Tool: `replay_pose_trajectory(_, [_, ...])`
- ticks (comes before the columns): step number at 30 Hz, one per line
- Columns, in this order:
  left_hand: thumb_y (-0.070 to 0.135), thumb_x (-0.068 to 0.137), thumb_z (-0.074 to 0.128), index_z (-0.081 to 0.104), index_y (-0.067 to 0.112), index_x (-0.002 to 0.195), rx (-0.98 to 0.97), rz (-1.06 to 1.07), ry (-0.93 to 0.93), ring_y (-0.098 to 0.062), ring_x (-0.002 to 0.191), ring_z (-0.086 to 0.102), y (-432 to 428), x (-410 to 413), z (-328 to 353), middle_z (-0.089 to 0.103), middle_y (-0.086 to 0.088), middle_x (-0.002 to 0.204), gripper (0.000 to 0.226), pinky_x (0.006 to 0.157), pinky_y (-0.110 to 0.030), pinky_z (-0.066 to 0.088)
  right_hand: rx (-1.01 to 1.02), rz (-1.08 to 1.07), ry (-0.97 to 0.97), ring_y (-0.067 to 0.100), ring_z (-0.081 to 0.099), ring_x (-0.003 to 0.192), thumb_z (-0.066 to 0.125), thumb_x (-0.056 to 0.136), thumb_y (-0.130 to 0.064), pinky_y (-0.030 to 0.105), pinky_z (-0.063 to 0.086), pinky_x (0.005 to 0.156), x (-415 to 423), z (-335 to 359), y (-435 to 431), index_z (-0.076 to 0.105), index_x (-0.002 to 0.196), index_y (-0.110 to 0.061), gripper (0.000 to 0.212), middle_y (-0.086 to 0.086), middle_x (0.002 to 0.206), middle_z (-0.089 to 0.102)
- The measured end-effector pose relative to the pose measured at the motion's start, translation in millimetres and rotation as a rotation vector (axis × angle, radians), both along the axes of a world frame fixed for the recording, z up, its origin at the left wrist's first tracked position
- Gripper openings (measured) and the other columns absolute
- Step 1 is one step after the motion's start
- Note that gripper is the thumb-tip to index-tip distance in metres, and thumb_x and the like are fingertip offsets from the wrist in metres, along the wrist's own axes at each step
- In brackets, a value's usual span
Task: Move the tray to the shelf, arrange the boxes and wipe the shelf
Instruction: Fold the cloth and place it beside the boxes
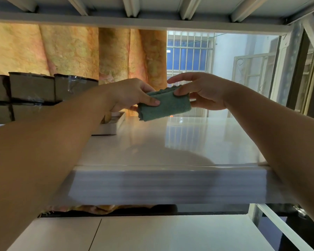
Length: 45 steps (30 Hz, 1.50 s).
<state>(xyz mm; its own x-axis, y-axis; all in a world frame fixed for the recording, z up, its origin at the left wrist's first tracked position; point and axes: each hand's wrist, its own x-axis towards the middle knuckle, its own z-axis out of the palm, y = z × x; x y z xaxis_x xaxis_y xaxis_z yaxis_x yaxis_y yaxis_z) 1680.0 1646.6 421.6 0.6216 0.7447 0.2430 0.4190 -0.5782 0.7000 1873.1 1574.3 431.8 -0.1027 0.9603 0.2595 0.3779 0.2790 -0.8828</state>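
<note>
A folded green cloth (166, 105) hangs in the air above the white shelf (179, 142). My left hand (129, 94) pinches its left end with thumb on top. My right hand (201, 91) grips its right end between thumb and fingers. Stacked brown boxes (32, 91) wrapped in clear film stand at the shelf's back left. A flat white tray (112, 125) lies on the shelf below my left hand, mostly hidden by my left forearm.
An orange patterned curtain (71, 53) hangs behind the shelf. A barred window (188, 51) and a white metal frame (252, 69) lie beyond. The upper shelf's ribbed underside (152, 9) is overhead. A lower white shelf (152, 232) sits below.
</note>
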Motion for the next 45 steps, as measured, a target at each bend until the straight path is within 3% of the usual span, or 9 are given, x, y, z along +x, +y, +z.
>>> replay_pose_trajectory(4, [0.018, 0.084, 0.069, 0.068, 0.024, 0.09, 0.111, 0.042, -0.073, -0.014, 0.095, 0.059, 1, -3, 2, 0.065, 0.002, 0.096, 0.008, 0.091, -0.033, 0.049, -0.096, -0.031, -0.146, 0.021, 0.062, 0.101, 0.062, 0.086, -0.002, 0.035, 0.052, 0.089, 5, -4, 1, 0.059, 0.114, -0.024, 0.035, 0.0, 0.108, 0.063])
replay_pose_trajectory(12, [0.019, 0.085, 0.068, 0.068, 0.022, 0.097, 0.392, 0.066, -0.033, -0.011, 0.083, 0.059, 0, -2, 7, 0.064, 0.006, 0.088, 0.013, 0.075, -0.025, 0.049, 0.12, -0.194, -0.163, 0.011, 0.067, 0.082, 0.066, 0.087, -0.008, 0.02, 0.056, 0.066, 4, 0, 3, 0.063, 0.09, -0.019, 0.011, -0.001, 0.091, 0.067])
replay_pose_trajectory(16, [0.017, 0.084, 0.07, 0.066, 0.022, 0.082, 0.525, 0.104, 0.032, -0.013, 0.077, 0.059, -5, -2, 10, 0.063, 0.005, 0.082, 0.007, 0.067, -0.025, 0.049, 0.182, -0.198, -0.259, 0.013, 0.068, 0.084, 0.067, 0.085, -0.009, 0.022, 0.059, 0.072, 4, 2, 4, 0.065, 0.092, -0.014, 0.009, 0.003, 0.094, 0.066])
replay_pose_trajectory(22, [0.012, 0.082, 0.071, 0.064, 0.025, 0.069, 0.462, 0.026, 0.042, -0.009, 0.062, 0.053, -9, -8, 13, 0.059, 0.004, 0.07, 0.02, 0.058, -0.023, 0.044, 0.258, -0.125, -0.387, 0.02, 0.066, 0.088, 0.064, 0.086, -0.003, 0.028, 0.058, 0.081, 3, 1, 2, 0.065, 0.085, -0.011, 0.008, 0.008, 0.092, 0.064])
replay_pose_trajectory(28, [0.014, 0.082, 0.072, 0.068, 0.021, 0.08, 0.452, 0.063, -0.065, -0.01, 0.072, 0.058, -3, -9, 10, 0.063, 0.005, 0.079, 0.008, 0.063, -0.024, 0.049, 0.332, -0.182, -0.345, 0.021, 0.064, 0.089, 0.064, 0.086, -0.002, 0.026, 0.058, 0.077, -3, 0, 4, 0.064, 0.097, -0.003, 0.011, 0.012, 0.093, 0.062])
replay_pose_trajectory(33, [0.017, 0.083, 0.07, 0.072, 0.019, 0.097, 0.542, 0.131, -0.044, -0.003, 0.074, 0.057, -14, -24, 16, 0.064, 0.011, 0.081, 0.014, 0.062, -0.015, 0.04, 0.338, -0.185, -0.368, 0.03, 0.063, 0.097, 0.065, 0.086, -0.003, 0.038, 0.056, 0.087, -16, 3, 1, 0.064, 0.103, 0.0, 0.018, 0.019, 0.102, 0.061])
replay_pose_trajectory(36, [0.016, 0.085, 0.068, 0.072, 0.02, 0.1, 0.611, 0.186, -0.012, 0.001, 0.072, 0.054, -25, -42, 22, 0.063, 0.01, 0.083, 0.016, 0.061, -0.011, 0.038, 0.384, -0.172, -0.426, 0.019, 0.059, 0.088, 0.065, 0.087, -0.006, 0.03, 0.053, 0.08, -31, 10, -5, 0.065, 0.104, -0.002, 0.018, 0.012, 0.097, 0.061])
replay_pose_trajectory(41, [0.019, 0.086, 0.067, 0.069, 0.026, 0.103, 0.614, 0.25, 0.143, -0.006, 0.086, 0.058, -41, -89, 27, 0.065, 0.008, 0.096, 0.018, 0.067, -0.015, 0.04, 0.397, -0.098, -0.617, 0.005, 0.048, 0.07, 0.067, 0.085, -0.011, 0.019, 0.035, 0.061, -69, 14, -13, 0.061, 0.079, -0.022, 0.013, -0.007, 0.075, 0.054])
replay_pose_trajectory(45, [0.019, 0.086, 0.068, 0.066, 0.031, 0.107, 0.62, 0.318, 0.214, -0.01, 0.09, 0.058, -49, -123, 21, 0.065, 0.009, 0.098, 0.025, 0.07, -0.015, 0.041, 0.381, -0.034, -0.621, 0.011, 0.052, 0.075, 0.069, 0.084, -0.012, 0.023, 0.039, 0.065, -102, 9, -9, 0.061, 0.095, -0.016, 0.014, 0.002, 0.089, 0.061])
